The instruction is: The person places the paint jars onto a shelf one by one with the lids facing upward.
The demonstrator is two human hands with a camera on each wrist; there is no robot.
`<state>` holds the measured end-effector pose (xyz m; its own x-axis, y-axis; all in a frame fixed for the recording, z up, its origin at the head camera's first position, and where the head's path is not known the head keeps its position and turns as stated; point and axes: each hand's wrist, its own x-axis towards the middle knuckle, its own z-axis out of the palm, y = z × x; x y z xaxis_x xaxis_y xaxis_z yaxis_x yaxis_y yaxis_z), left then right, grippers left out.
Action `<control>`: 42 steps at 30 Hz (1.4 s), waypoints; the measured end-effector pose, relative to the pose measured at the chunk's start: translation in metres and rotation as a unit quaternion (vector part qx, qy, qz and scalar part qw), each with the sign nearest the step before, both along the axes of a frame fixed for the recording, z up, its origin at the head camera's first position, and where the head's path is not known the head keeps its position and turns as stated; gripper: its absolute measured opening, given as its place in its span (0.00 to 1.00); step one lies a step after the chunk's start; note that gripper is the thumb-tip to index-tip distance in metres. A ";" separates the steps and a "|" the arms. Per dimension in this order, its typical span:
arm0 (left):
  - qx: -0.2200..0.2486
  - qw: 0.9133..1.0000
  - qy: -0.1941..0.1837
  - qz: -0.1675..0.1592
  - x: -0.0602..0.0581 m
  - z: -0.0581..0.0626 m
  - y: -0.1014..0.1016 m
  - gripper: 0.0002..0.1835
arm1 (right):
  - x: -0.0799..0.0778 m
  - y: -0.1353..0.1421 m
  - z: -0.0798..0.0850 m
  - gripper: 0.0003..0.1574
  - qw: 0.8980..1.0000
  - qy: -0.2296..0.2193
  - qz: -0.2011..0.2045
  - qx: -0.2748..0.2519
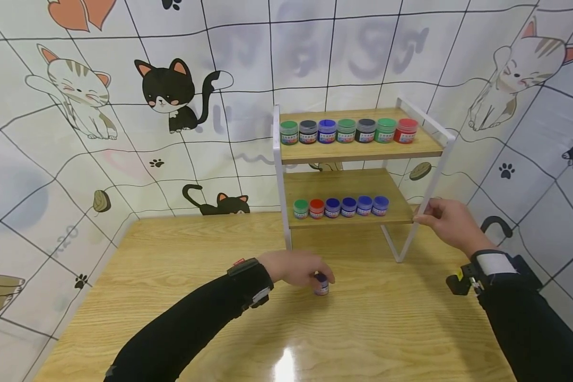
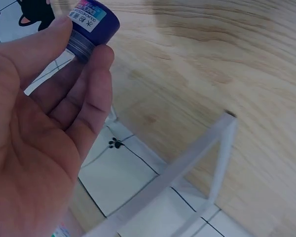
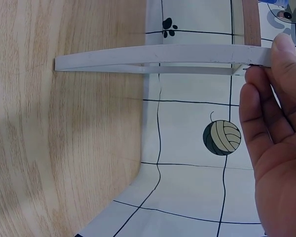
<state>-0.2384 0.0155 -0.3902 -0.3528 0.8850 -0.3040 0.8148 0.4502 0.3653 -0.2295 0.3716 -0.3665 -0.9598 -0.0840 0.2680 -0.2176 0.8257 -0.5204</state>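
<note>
In the head view my left hand (image 1: 293, 267) pinches a small paint jar (image 1: 321, 287) with a dark blue lid, just over the tabletop in front of the shelf. The left wrist view shows the jar (image 2: 92, 23) tilted between thumb and fingertips, its label visible. At the right, my right hand (image 1: 452, 225) grips the white side frame of the two-tier shelf (image 1: 348, 183) at the lower board's height. Thumb and fingers close round the white frame (image 3: 158, 53) in the right wrist view. Several paint jars stand in one row on each tier.
On the upper board a red-lidded jar (image 1: 406, 131) ends the row at the right. A green-lidded jar (image 1: 301, 209) is leftmost below. The wooden table (image 1: 181, 297) meets a wall covering (image 1: 248, 58) with cat drawings behind and at the sides.
</note>
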 end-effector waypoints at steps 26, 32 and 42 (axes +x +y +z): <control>0.042 0.996 0.077 -0.024 -0.013 0.085 0.090 0.19 | -0.001 0.000 -0.002 0.11 1.000 0.013 -0.001 -0.010; 0.068 0.993 0.101 -0.007 -0.027 0.099 0.103 0.20 | -0.002 0.000 -0.001 0.12 1.000 0.009 0.001 -0.007; 0.106 0.988 0.107 0.040 -0.041 0.112 0.122 0.18 | -0.001 -0.001 0.001 0.09 1.000 0.008 0.008 -0.010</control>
